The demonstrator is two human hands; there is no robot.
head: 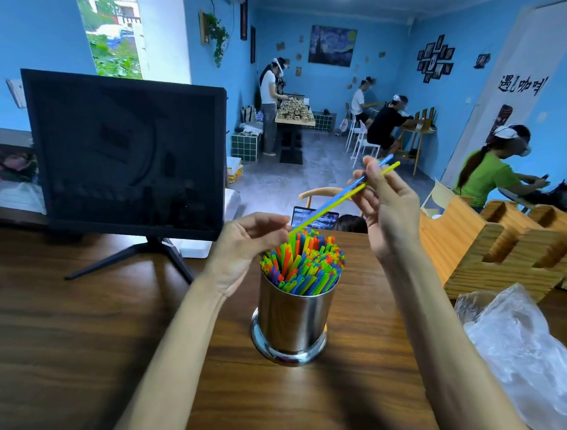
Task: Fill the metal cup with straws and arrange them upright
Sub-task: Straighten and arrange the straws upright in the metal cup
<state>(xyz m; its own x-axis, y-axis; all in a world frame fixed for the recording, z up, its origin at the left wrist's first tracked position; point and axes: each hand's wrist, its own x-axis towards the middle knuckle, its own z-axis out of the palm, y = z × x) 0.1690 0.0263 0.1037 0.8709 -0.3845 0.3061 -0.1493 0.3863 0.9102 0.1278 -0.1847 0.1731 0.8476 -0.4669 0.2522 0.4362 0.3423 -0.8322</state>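
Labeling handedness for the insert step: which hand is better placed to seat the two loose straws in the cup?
Right. The right hand already pinches the blue and yellow-green straws, their lower ends at the packed metal cup. The left hand sits beside the rim, better for steadying.

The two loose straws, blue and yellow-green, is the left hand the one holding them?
No, the right hand pinches the blue straw and yellow-green straw above the metal cup; the left hand holds neither.
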